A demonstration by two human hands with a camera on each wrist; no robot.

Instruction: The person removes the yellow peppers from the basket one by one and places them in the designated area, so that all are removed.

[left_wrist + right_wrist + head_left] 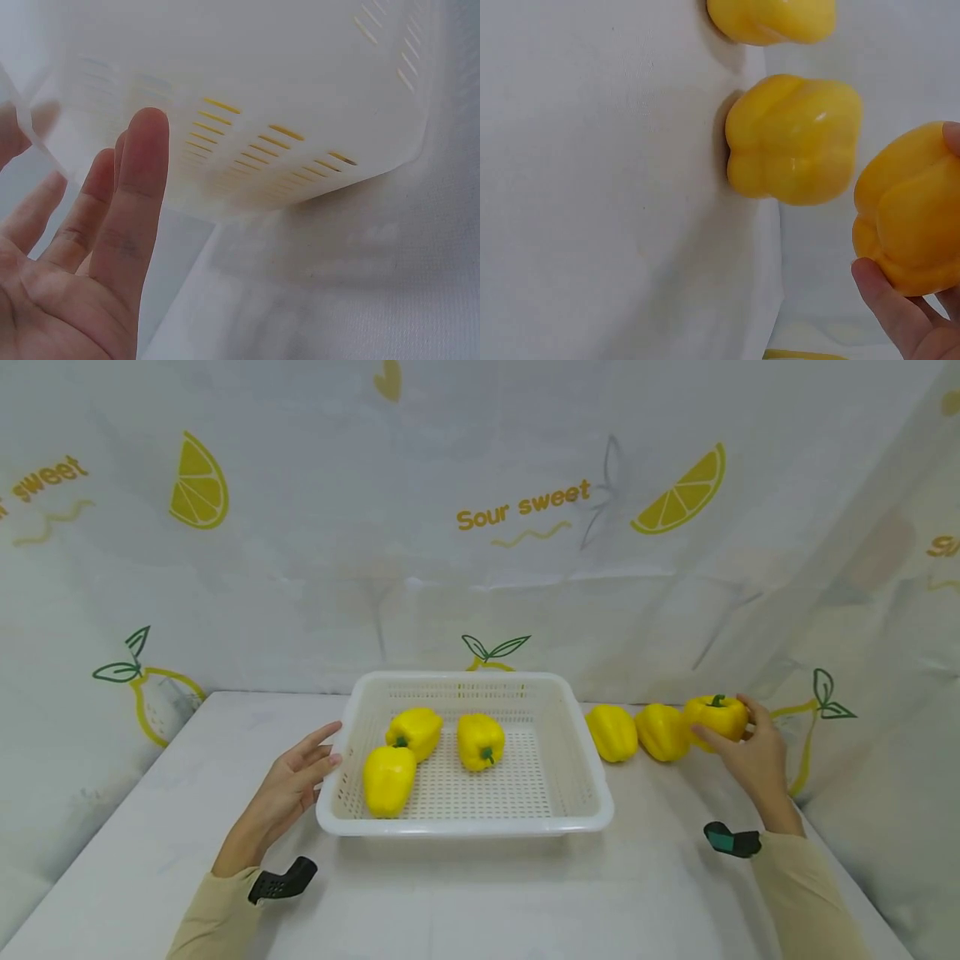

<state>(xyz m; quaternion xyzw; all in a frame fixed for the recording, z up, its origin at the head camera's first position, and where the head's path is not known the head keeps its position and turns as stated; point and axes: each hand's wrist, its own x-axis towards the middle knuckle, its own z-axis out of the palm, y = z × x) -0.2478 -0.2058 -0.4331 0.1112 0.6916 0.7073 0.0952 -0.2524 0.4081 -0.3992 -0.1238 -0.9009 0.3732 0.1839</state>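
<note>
My right hand (757,756) grips a yellow bell pepper (716,717) between thumb and fingers, its green stem upward. In the right wrist view this pepper (915,210) is raised off the table, near two others. My left hand (288,789) is at the left side of a white plastic basket (465,825), fingers extended and fingertips right at the rim. The left wrist view shows its straight fingers (139,187) beside the slotted wall. Inside the basket lie three yellow bell peppers: one at front left (388,783), one behind it (420,731) and one near the middle (480,742).
Right of the basket, two more yellow bell peppers lie on the white table, one near the basket wall (612,733) and one beside it (662,732). A white curtain (337,527) printed with lemons hangs behind the table's back edge.
</note>
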